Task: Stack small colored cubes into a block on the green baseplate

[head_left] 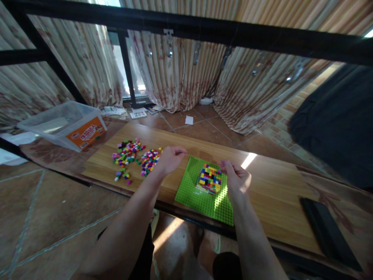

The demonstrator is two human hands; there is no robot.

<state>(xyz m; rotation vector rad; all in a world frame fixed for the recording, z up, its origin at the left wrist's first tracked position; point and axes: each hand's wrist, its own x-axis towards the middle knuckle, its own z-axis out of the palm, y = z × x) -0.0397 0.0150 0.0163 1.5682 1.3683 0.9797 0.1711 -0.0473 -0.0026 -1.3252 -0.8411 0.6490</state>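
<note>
A green studded baseplate (194, 190) lies on a low wooden board (271, 186). On it stands a block of small multicoloured bricks (210, 178). My right hand (236, 179) hovers at the block's right side with fingers pinched together; what they hold, if anything, is too small to see. My left hand (171, 157) is curled loosely between the baseplate and a loose pile of coloured bricks (135, 155) to the left, fingers closed, nothing visible in them.
A clear plastic tub with an orange label (68, 124) sits at the left rear. A dark flat object (326, 229) lies at the board's right end. Curtains, a black frame bar and tiled floor surround the board. My knees are below its front edge.
</note>
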